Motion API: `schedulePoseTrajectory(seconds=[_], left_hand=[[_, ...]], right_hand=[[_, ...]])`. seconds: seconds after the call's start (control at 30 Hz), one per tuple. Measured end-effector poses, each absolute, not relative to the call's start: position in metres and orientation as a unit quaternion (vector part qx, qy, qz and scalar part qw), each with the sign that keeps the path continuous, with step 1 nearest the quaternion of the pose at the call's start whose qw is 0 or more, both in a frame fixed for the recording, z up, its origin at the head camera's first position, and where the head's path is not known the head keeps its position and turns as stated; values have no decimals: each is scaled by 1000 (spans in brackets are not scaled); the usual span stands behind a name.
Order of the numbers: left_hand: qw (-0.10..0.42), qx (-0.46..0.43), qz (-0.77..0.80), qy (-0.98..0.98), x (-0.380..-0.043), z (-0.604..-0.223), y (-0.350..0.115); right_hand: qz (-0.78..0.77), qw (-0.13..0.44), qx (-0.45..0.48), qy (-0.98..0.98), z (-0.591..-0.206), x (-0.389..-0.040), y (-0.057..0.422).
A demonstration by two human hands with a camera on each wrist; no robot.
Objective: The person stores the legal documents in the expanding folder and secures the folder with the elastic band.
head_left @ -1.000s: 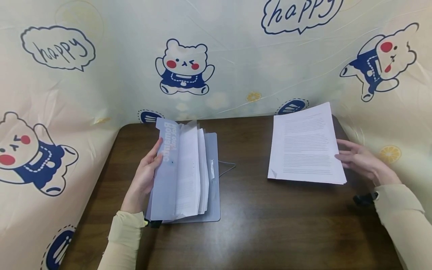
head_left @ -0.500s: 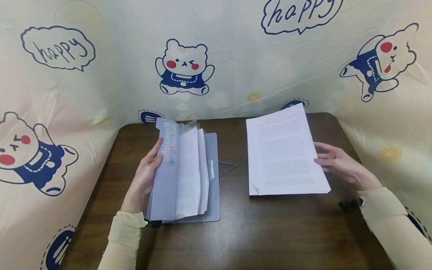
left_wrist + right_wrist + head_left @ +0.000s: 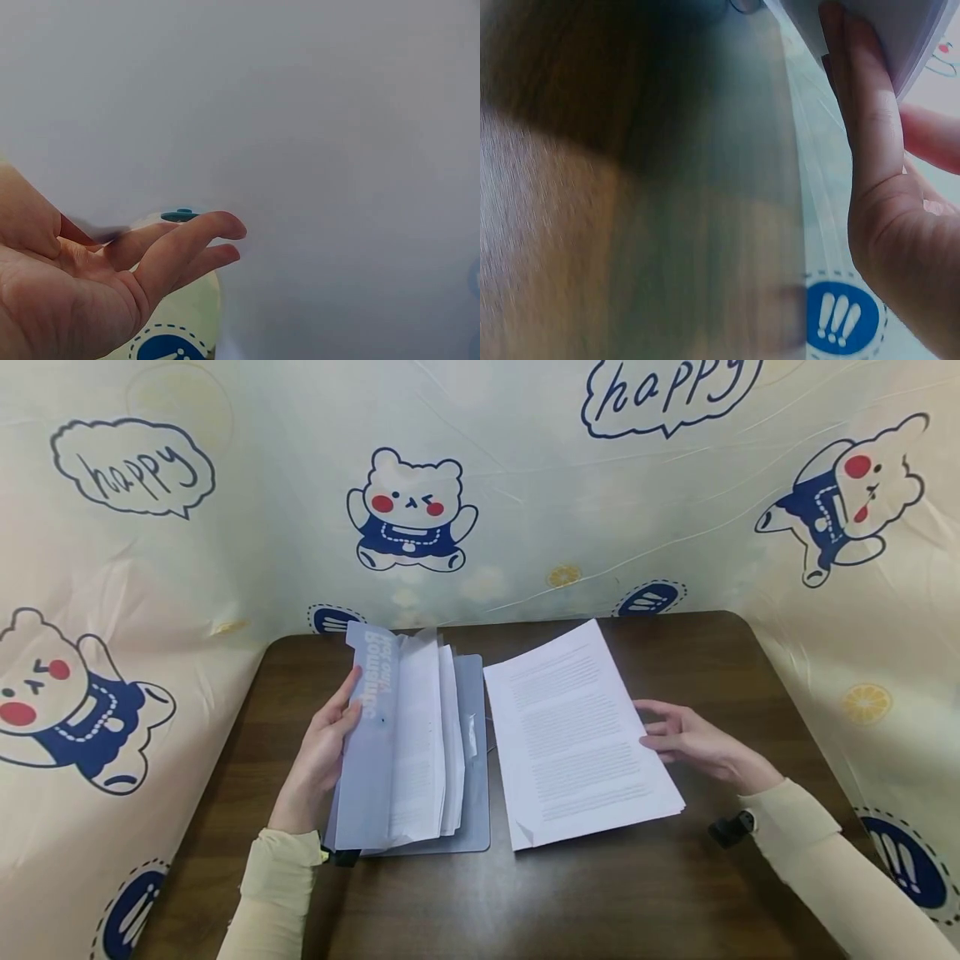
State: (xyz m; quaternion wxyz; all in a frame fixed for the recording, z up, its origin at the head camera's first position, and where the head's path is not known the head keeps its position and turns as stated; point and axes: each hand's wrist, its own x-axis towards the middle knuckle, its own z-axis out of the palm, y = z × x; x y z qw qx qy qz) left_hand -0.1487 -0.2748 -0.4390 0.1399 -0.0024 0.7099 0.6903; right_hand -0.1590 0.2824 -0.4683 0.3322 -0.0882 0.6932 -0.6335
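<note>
On the left, a blue-grey document folder (image 3: 367, 752) stands partly open, its cover raised by my left hand (image 3: 324, 752). The thumb lies on the cover's front and the other fingers go behind it, as the left wrist view shows too. Several white printed sheets (image 3: 420, 752) sit inside the folder. My right hand (image 3: 697, 743) pinches a stack of printed paper (image 3: 577, 743) by its right edge, with fingers underneath. The stack is tilted, its left edge close beside the folder's right side. One lower corner of the top sheet is bent.
A dark brown wooden table (image 3: 600, 902) lies beneath everything. Behind it and at both sides hangs a pale curtain (image 3: 525, 485) with cartoon bears. A thin elastic loop at the folder's right edge is mostly covered by the paper stack.
My right hand has carried the paper stack leftward across the table toward the folder, turning it anticlockwise. The left hand and folder have stayed in place.
</note>
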Motion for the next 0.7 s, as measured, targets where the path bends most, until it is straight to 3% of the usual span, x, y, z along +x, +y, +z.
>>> schedulePoseTrajectory(seconds=[0.7], left_hand=[[148,-10,685,713,-148,-440,-275]], right_hand=[[-626,325,-74,705,-481,-175,221]])
